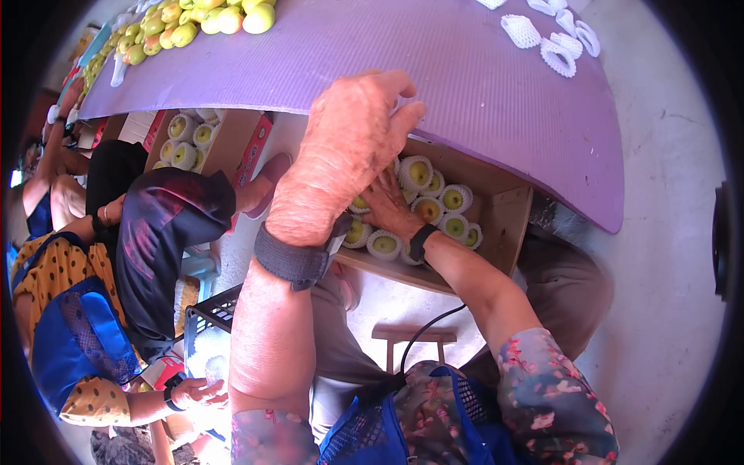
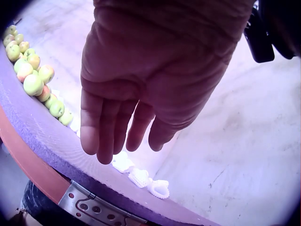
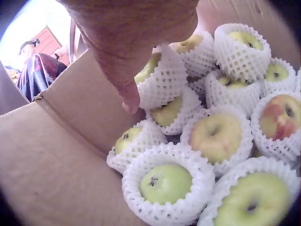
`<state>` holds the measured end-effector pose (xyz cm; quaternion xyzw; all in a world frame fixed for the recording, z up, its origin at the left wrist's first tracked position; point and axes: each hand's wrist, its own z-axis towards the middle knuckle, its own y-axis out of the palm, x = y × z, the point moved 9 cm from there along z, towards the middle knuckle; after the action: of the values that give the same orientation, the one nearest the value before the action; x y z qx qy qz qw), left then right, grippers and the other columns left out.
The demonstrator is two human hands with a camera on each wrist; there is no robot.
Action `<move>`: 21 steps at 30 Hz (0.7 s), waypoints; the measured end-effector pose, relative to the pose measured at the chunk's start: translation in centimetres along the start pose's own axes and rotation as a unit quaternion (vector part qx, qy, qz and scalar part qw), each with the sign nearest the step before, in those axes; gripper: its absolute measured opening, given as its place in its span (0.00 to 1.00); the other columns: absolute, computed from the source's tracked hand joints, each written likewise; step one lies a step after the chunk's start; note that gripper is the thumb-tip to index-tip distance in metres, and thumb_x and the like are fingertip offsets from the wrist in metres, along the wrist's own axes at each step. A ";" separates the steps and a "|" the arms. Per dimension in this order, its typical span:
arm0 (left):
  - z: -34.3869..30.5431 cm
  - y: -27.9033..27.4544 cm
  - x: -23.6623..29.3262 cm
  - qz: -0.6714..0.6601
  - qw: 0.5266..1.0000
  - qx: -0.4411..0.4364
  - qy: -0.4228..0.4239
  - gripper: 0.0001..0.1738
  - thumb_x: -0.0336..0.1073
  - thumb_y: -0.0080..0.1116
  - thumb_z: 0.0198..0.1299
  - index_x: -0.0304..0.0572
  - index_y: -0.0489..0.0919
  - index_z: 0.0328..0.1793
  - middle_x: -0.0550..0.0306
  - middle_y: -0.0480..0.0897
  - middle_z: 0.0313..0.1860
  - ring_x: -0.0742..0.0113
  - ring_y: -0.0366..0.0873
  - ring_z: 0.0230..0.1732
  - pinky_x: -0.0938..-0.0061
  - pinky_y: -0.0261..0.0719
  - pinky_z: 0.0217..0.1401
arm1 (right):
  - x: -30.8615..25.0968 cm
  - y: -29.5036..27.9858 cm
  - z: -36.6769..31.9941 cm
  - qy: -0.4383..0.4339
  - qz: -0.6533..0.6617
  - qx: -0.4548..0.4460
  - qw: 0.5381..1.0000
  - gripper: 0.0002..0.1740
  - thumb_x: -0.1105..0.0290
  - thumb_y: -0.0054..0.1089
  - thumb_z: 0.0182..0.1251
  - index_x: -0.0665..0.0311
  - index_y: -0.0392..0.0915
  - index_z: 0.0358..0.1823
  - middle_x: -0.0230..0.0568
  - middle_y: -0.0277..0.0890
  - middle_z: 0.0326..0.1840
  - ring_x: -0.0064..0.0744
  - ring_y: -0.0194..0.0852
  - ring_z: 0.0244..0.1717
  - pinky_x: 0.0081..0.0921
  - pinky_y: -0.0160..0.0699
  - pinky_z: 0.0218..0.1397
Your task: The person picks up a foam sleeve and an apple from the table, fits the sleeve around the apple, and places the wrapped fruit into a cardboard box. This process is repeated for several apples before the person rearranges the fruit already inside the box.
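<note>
My left hand is raised over the near edge of the purple table mat, holding nothing. In the left wrist view, the fingers of this hand hang loosely extended above the mat. My right hand reaches into a cardboard box, over green-yellow apples in white foam nets. The right wrist view has the hand at the top, its thumb pointing down beside a netted apple; its other fingers are hidden there. Netted apples sit closely packed, some higher than others.
Unwrapped apples lie at the mat's far left, and empty foam nets at its far right. Another box of netted apples stands to the left. A person in a spotted top sits at left, near a black crate.
</note>
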<state>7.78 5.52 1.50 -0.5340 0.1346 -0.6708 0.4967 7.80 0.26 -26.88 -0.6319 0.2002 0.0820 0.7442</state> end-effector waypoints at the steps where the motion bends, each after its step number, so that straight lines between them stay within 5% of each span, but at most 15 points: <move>1: 0.0 -0.1 0.0 0.001 1.000 0.001 0.000 0.12 0.37 0.60 0.62 0.35 0.81 0.44 0.46 0.82 0.29 0.53 0.82 0.33 0.66 0.80 0.39 | -0.2 -0.4 -0.1 -0.005 0.012 0.004 1.000 0.46 0.65 0.76 0.45 0.59 0.65 0.69 0.53 0.60 0.70 0.55 0.45 0.77 0.58 0.42 0.79; 4: 0.1 -0.3 -0.3 0.000 1.000 0.002 -0.010 0.12 0.37 0.60 0.62 0.35 0.81 0.44 0.45 0.82 0.30 0.52 0.82 0.33 0.65 0.80 0.39 | -2.6 -1.3 -1.0 -0.057 -0.027 -0.021 0.998 0.37 0.71 0.69 0.50 0.61 0.69 0.65 0.53 0.59 0.70 0.56 0.47 0.77 0.54 0.50 0.77; 7: 0.3 -0.5 -0.5 -0.006 1.000 0.003 -0.018 0.12 0.37 0.60 0.62 0.35 0.81 0.44 0.45 0.83 0.31 0.51 0.83 0.34 0.64 0.80 0.40 | -5.0 -1.1 -2.1 -0.138 0.048 -0.065 0.987 0.26 0.72 0.61 0.55 0.63 0.75 0.59 0.53 0.66 0.66 0.54 0.58 0.73 0.45 0.67 0.69; 10: 0.3 -0.4 -0.5 -0.001 1.000 0.006 -0.016 0.12 0.37 0.60 0.61 0.35 0.81 0.44 0.45 0.83 0.31 0.50 0.83 0.34 0.64 0.81 0.40 | -6.2 -0.5 -3.7 -0.084 0.086 -0.245 0.962 0.18 0.74 0.55 0.57 0.64 0.79 0.51 0.54 0.77 0.54 0.51 0.75 0.60 0.41 0.78 0.57; 13: 0.4 -0.1 -0.6 0.009 1.000 0.007 -0.015 0.12 0.37 0.60 0.61 0.35 0.82 0.44 0.45 0.84 0.30 0.50 0.83 0.34 0.64 0.81 0.40 | -4.5 0.0 -4.1 0.008 0.071 -0.242 0.968 0.16 0.76 0.53 0.56 0.65 0.81 0.46 0.55 0.82 0.41 0.51 0.83 0.47 0.43 0.80 0.50; 17: 0.3 -0.3 -0.7 0.012 1.000 -0.005 -0.021 0.11 0.36 0.59 0.61 0.35 0.82 0.41 0.43 0.83 0.30 0.46 0.83 0.35 0.63 0.80 0.40 | -1.8 1.3 -4.6 0.036 0.073 -0.224 0.971 0.14 0.73 0.55 0.56 0.66 0.80 0.44 0.53 0.82 0.40 0.53 0.82 0.46 0.45 0.78 0.50; 21: -0.9 2.3 -2.2 0.052 0.987 -0.143 -0.047 0.11 0.37 0.58 0.59 0.34 0.82 0.35 0.38 0.81 0.30 0.39 0.79 0.35 0.58 0.77 0.37 | 1.0 1.0 -4.5 0.084 0.048 -0.201 0.975 0.11 0.75 0.54 0.54 0.65 0.82 0.38 0.54 0.82 0.37 0.54 0.83 0.43 0.46 0.80 0.47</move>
<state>8.08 5.95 -1.76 -0.6226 0.2329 -0.5922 0.4555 7.48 -4.04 -28.69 -0.7629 0.2718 0.1024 0.5776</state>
